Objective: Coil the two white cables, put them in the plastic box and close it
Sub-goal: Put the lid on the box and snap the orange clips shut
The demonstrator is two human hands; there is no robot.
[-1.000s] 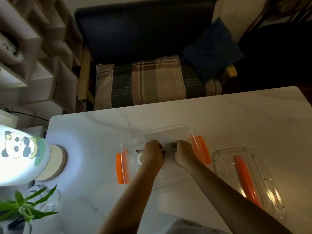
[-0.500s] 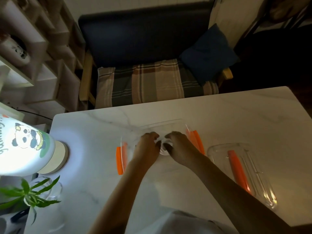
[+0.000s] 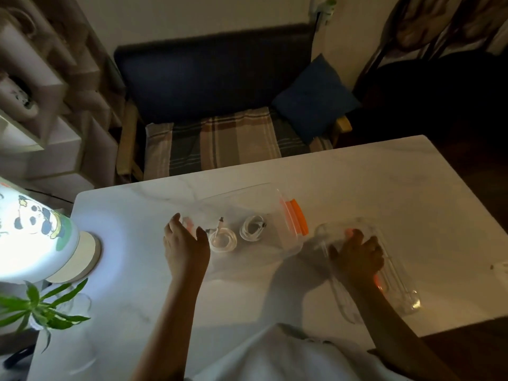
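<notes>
A clear plastic box [image 3: 277, 243] with orange side latches stands open on the white table. Two coiled white cables lie inside it side by side, one to the left [image 3: 222, 237] and one to the right [image 3: 252, 229]. My left hand [image 3: 184, 242] rests against the box's left end, fingers loosely spread over the left latch. The clear lid [image 3: 395, 273] with an orange handle lies on the table to the right of the box. My right hand [image 3: 356, 257] is laid on top of the lid with its fingers curved over the lid's far part.
A lit lamp with a panda print [image 3: 33, 235] stands at the table's left edge, with a green plant [image 3: 41, 306] in a glass in front of it. A bench with a plaid cushion [image 3: 220, 144] is behind the table. A small object [image 3: 499, 268] lies at the right edge.
Both hands have left the cables inside the box. The left hand moved to the box's left end, the right hand moved right onto the lid. Both coils now lie uncovered.
</notes>
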